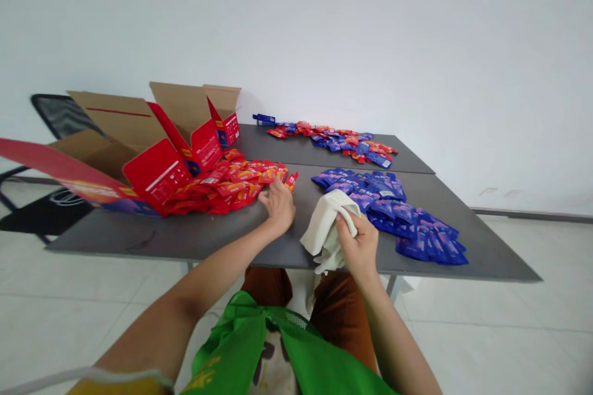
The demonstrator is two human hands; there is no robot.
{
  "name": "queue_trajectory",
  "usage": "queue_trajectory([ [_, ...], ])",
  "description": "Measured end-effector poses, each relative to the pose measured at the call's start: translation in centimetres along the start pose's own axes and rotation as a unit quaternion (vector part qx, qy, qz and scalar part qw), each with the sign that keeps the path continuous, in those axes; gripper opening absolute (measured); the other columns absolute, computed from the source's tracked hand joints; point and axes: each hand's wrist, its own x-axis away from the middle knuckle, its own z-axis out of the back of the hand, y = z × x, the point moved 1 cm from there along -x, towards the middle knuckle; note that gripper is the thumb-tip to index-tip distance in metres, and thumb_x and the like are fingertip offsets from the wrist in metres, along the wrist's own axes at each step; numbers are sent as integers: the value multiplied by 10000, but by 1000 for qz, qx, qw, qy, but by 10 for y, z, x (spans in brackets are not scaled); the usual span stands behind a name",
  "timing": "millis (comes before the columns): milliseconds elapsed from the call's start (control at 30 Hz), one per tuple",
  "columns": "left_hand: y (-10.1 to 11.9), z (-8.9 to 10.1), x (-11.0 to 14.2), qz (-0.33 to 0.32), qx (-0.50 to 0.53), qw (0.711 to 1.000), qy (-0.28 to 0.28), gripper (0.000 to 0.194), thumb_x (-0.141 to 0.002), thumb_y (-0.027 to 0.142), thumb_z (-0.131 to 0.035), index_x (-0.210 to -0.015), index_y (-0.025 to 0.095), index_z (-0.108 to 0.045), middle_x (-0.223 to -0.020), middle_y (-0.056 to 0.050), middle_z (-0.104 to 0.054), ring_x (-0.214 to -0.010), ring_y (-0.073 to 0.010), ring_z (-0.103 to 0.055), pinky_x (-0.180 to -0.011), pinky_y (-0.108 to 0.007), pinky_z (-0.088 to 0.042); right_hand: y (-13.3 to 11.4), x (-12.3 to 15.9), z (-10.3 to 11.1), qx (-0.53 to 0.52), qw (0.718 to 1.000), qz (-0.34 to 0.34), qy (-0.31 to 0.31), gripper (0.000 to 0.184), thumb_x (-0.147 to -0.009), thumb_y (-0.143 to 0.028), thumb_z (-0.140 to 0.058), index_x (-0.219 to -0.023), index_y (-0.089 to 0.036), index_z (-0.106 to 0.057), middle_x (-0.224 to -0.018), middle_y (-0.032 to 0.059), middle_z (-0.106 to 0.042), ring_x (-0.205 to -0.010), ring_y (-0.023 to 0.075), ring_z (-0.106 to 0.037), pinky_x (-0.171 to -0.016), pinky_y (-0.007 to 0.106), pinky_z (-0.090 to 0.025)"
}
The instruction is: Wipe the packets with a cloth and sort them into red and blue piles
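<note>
My left hand (pixel 280 205) reaches to the right end of a heap of red packets (pixel 231 182), its thumb apart from its bent fingers. The fingertips are at the red packets, partly hidden behind the hand, and one loose red packet (pixel 291 181) lies just beyond them. Closed on a crumpled off-white cloth (pixel 327 217), my right hand (pixel 360 244) holds it above the front edge of the table. Whether the cloth is a bag or a plain piece cannot be told. Behind and to the right of it lie overlapping rows of blue-purple packets (pixel 391 207).
Open red cardboard boxes (pixel 155 176) stand on the left of the dark grey table (pixel 482 247), flaps raised. Mixed red and blue packets (pixel 333 139) are spread at the back, near a white wall (pixel 352 31). A black chair (pixel 62 114) stands at the left.
</note>
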Motion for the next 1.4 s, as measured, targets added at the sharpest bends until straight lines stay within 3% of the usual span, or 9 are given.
queue_trajectory([
  [100,-28,13,22,-85,-29,996,2,836,-683,12,-438,-1458,4,-123,-1210,-215,-562,-1152,-271,-519,-1002,-455,-268,-1,-12,-2,14,999,3,-36,268,-888,-341,-508,-997,-232,-727,-855,19,-663,-762,178,-575,-721,290,-453],
  [233,-55,18,46,-195,-8,977,-87,899,-644,-29,-403,-1475,-7,-59,-1193,-183,-599,-1120,-225,-547,-1014,-412,-301,-14,-30,-32,116,981,13,-156,334,-929,-359,-436,-1120,-257,-690,-938,40,-634,-872,187,-566,-790,275,-428],
  [433,-72,21,63,-273,-62,933,-224,492,-847,73,-313,-1290,79,-527,-1299,-182,-569,-1232,-231,-497,-1069,-400,-317,-29,-13,-106,316,894,59,-313,445,-930,-538,-402,-1220,-293,-634,-1097,123,-523,-1074,275,-421,-910,375,-354],
  [533,-80,29,66,-299,-93,911,-269,486,-865,89,-312,-1288,104,-550,-1379,-161,-512,-1328,-217,-409,-1134,-407,-226,-20,-1,-122,348,877,55,-327,486,-933,-562,-368,-1311,-315,-550,-1219,139,-445,-1133,313,-347,-902,441,-350],
  [700,-94,40,58,-323,-94,892,-302,664,-839,38,-266,-1480,212,-292,-1558,-43,-227,-1430,-146,-202,-1138,-399,-220,6,-10,-112,400,876,0,-269,487,-949,-549,-335,-1324,-307,-529,-1234,140,-418,-1129,321,-345,-880,458,-367],
  [800,-97,40,54,-325,-80,893,-300,678,-836,43,-275,-1484,241,-277,-1562,-22,-205,-1431,-130,-190,-1140,-391,-219,9,-14,-105,420,869,-15,-260,449,-958,-519,-344,-1312,-317,-532,-1239,131,-421,-1118,306,-367,-865,446,-391],
  [1000,-83,49,49,-318,-67,886,-330,593,-845,59,-319,-1410,205,-429,-1514,-80,-324,-1400,-168,-291,-1109,-388,-290,6,-9,-104,332,857,118,-376,437,-898,-493,-517,-1308,-344,-534,-1238,94,-432,-1144,258,-400,-895,365,-415],
  [1233,-46,62,26,-209,-128,935,-255,345,-812,158,-448,-1041,187,-703,-1039,-152,-702,-987,-295,-656,-799,-392,-504,29,-39,-92,369,867,-58,-329,346,-923,-478,-474,-1169,-317,-657,-1162,87,-474,-1058,229,-510,-863,311,-430],
  [1400,-31,59,33,-180,-110,955,-207,296,-756,315,-520,-885,147,-728,-884,-174,-711,-879,-318,-673,-733,-389,-512,15,-9,-84,312,868,41,-385,331,-922,-381,-500,-1229,-346,-617,-1123,76,-490,-1043,215,-516,-828,266,-426],
])
